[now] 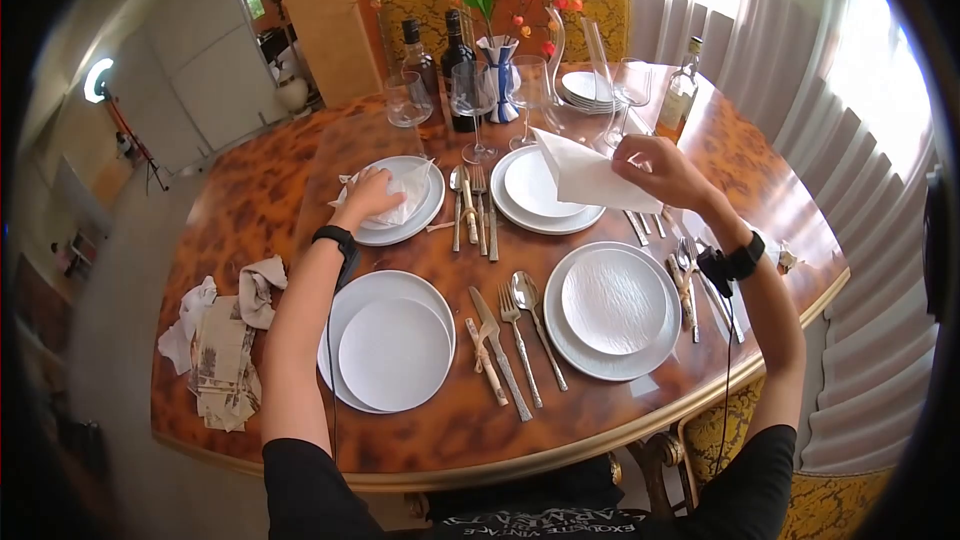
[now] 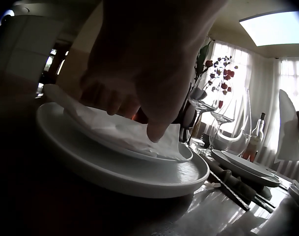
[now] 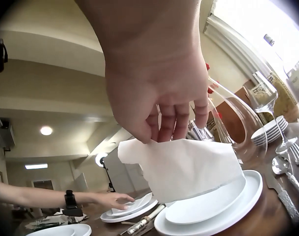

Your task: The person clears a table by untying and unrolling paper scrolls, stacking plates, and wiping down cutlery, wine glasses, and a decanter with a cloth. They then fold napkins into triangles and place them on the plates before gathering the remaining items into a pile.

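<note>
Head view: right hand (image 1: 660,172) is pinching a white napkin (image 1: 582,176), likely light, pliable, best held by an edge; left hand (image 1: 372,195) is resting on a second napkin (image 1: 408,200).

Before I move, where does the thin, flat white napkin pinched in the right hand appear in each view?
Head: upper half, right of centre; the thin white napkin hangs from the right hand.
Left wrist: near the right edge, around mid-height.
Right wrist: lower half, right of centre.
Shared landmark: the large round white plate beneath the left hand.
</note>
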`<state>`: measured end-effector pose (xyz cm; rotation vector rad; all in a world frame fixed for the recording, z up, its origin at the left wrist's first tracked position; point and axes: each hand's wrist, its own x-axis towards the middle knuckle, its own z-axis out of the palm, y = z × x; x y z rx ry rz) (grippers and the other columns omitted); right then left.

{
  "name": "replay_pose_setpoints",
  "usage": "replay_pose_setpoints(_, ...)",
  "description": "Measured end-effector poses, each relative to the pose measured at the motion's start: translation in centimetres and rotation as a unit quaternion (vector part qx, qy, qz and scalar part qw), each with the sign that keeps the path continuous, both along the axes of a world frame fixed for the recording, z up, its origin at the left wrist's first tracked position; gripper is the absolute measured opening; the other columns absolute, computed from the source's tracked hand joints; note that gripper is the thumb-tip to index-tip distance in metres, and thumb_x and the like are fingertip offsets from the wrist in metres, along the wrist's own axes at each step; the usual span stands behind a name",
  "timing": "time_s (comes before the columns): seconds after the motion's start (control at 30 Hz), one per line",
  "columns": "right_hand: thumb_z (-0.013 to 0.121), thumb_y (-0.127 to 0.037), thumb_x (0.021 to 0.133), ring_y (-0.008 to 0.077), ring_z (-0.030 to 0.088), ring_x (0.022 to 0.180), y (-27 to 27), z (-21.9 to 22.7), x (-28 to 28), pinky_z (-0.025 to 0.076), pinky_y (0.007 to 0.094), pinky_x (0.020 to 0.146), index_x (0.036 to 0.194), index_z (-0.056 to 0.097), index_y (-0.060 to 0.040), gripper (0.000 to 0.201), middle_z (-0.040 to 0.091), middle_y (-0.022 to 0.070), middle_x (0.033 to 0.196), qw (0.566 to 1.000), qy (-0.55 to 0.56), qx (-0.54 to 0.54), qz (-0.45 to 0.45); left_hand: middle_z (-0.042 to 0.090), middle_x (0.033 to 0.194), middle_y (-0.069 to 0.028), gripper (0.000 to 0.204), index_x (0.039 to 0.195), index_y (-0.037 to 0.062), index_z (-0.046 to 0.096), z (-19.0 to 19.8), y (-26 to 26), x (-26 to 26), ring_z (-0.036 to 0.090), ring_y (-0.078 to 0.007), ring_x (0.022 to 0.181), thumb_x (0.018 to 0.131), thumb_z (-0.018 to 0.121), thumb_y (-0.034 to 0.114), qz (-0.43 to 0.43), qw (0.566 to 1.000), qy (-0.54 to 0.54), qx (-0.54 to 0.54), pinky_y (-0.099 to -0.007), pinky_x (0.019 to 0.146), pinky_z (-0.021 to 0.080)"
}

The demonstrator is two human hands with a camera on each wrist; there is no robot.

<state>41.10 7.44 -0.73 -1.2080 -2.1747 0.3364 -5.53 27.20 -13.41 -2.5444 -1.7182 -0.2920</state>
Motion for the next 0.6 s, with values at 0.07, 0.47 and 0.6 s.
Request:
replay_pose_setpoints(0.07, 0.062, -0.022, 0.095, 0.0161, 0.064, 0.087, -3.3, 1.5, 1.7, 0.051, 0.0338, 0.083, 0.096, 0.065, 0.0005, 0.023, 0.067, 0.0096, 0.090, 0.999, 0.030, -0.013, -0.020, 0.057, 0.124, -0.0155, 0.037, 0.106, 0.0069, 0.067, -1.1, 1.0, 0.9, 0.049, -0.0368, 0.120, 0.080, 0.068, 0.034, 0.010, 1.000, 0.016, -0.017, -0.0518, 0.099, 0.041)
replay_pose_setpoints(0.47, 0.062, -0.030, 0.097, 0.0062, 0.059, 0.083, -16.6, 2.9, 7.3, 0.049, 0.0238, 0.078, 0.095, 0.061, -0.0042, 0.026, 0.062, 0.0020, 0.089, 0.956, 0.286, -0.058, 0.031, 0.057, 0.084, 0.0058, 0.018, 0.098, 0.0005, 0.062, 13.1, -3.1, 6.5, 0.050, -0.0037, 0.077, 0.101, 0.052, 0.015, -0.219, 0.845, -0.488, -0.026, -0.0209, 0.069, 0.042)
replay_pose_setpoints(0.6, 0.057, -0.020, 0.098, 0.0063, 0.062, 0.082, -13.9, -1.4, 4.4, 0.051, 0.0228, 0.075, 0.100, 0.055, -0.0083, 0.012, 0.062, -0.0009, 0.092, 0.817, 0.544, -0.148, 0.118, 0.058, 0.085, 0.0049, 0.021, 0.099, -0.0015, 0.064, 20.0, -14.2, 15.5, 0.050, -0.0037, 0.078, 0.100, 0.054, 0.017, -0.312, 0.847, -0.412, -0.127, -0.0219, 0.069, 0.043)
